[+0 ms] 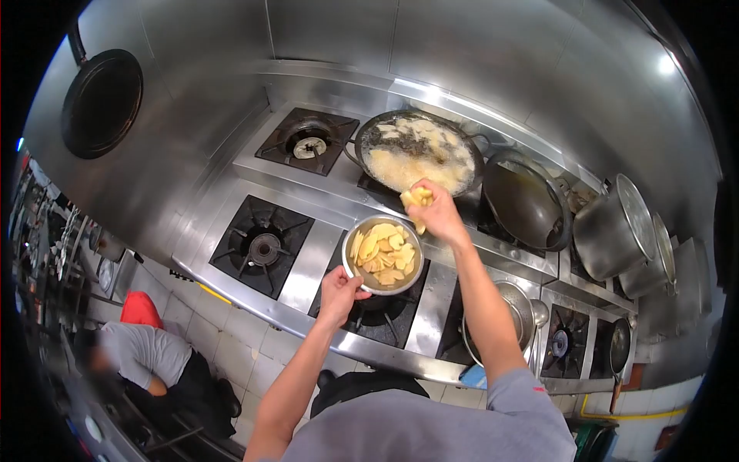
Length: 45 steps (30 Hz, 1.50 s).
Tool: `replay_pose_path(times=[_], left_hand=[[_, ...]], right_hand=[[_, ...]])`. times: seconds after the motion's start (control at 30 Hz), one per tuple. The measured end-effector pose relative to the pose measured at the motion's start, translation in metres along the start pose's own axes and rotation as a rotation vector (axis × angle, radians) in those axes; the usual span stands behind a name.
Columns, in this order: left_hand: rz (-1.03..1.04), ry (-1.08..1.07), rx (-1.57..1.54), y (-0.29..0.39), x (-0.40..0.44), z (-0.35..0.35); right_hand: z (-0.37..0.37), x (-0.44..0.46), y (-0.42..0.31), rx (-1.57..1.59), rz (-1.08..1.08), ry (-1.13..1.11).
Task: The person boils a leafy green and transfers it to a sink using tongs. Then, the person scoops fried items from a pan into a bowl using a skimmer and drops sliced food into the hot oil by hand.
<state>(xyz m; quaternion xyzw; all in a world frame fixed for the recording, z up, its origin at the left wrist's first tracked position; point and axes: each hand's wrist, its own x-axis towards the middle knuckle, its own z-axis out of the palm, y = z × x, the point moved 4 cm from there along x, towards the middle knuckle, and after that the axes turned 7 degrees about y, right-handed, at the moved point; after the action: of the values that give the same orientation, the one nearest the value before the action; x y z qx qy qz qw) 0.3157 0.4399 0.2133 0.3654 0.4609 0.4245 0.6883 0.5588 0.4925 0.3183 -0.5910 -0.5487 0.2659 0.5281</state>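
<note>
My left hand (339,296) grips the near-left rim of a round metal bowl (419,269), thumb over the edge. Pale yellow slices that look like potato (382,254) fill much of the bowl, which is held over a front burner. Closed around a few more potato slices (416,198), my right hand (441,217) is above and to the right of the bowl, close to the near edge of a large wok (479,165). Inside the wok, many pale slices (419,165) bubble in hot oil.
A second dark wok (527,202) and large metal pots (616,231) stand to the right. Beside my right arm are a strainer-like pan (514,304) and a ladle (540,314). A bare burner (264,248) lies left. Another person (158,358) crouches at lower left.
</note>
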Motion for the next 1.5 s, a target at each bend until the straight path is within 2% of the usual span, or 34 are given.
replay_pose_path(times=[0.03, 0.17, 0.2, 0.27, 0.33, 0.4, 0.43, 0.47, 0.5, 0.57, 0.63, 0.67, 0.7, 0.77, 0.83, 1.03, 1.1, 1.2, 1.5], left_hand=[[-0.009, 0.015, -0.007, -0.003, -0.003, -0.005], [-0.021, 0.090, -0.014, -0.013, -0.017, -0.025], [-0.023, 0.107, -0.024, -0.016, -0.021, -0.030], [-0.018, 0.129, -0.032, -0.015, -0.032, -0.039], [-0.013, 0.158, -0.045, -0.018, -0.040, -0.051], [-0.013, 0.167, -0.051, -0.015, -0.048, -0.059], [-0.007, 0.165, -0.056, -0.012, -0.052, -0.061], [-0.002, 0.163, -0.060, -0.009, -0.054, -0.064], [-0.001, 0.154, -0.051, -0.009, -0.054, -0.068], [0.000, 0.127, -0.057, -0.003, -0.056, -0.071], [0.007, 0.100, -0.054, 0.004, -0.057, -0.076], [0.009, 0.064, -0.046, 0.004, -0.056, -0.077], [0.013, 0.025, -0.038, 0.006, -0.054, -0.077], [0.010, -0.002, -0.040, 0.015, -0.057, -0.074], [0.020, -0.081, 0.002, 0.019, -0.058, -0.074], [0.020, -0.150, 0.053, 0.024, -0.060, -0.077], [0.035, -0.172, 0.041, 0.021, -0.059, -0.076], [0.020, -0.187, 0.055, 0.017, -0.057, -0.076], [-0.057, -0.169, 0.046, 0.015, -0.044, -0.068]], right_hand=[[-0.004, 0.013, -0.007, 0.006, 0.044, -0.003], [-0.013, 0.081, 0.028, -0.297, 0.207, 0.006], [-0.015, 0.111, 0.065, -0.393, 0.025, 0.045], [-0.023, 0.133, 0.055, -0.565, -0.102, 0.139], [-0.040, 0.159, 0.034, -0.687, -0.284, 0.424], [-0.054, 0.153, -0.041, -0.595, -0.404, 0.512], [-0.063, 0.160, -0.055, -0.468, -0.353, 0.495], [-0.065, 0.146, -0.087, -0.351, -0.438, 0.460], [-0.054, 0.108, -0.136, -0.372, -0.357, 0.444], [-0.029, 0.054, -0.167, -0.394, -0.399, 0.306], [0.011, -0.007, -0.164, -0.254, -0.382, 0.091], [0.033, -0.040, -0.157, -0.340, -0.408, 0.011], [0.057, -0.067, -0.143, -0.334, -0.357, -0.159], [0.098, -0.108, -0.111, -0.422, -0.615, -0.268], [0.124, -0.134, -0.090, -0.535, -0.595, -0.345], [0.127, -0.161, -0.076, -0.809, -0.491, -0.369], [0.129, -0.164, -0.073, -0.800, -0.495, -0.356], [0.129, -0.164, -0.065, -0.742, -0.364, -0.310], [0.126, -0.125, -0.053, -0.443, -0.272, -0.268]])
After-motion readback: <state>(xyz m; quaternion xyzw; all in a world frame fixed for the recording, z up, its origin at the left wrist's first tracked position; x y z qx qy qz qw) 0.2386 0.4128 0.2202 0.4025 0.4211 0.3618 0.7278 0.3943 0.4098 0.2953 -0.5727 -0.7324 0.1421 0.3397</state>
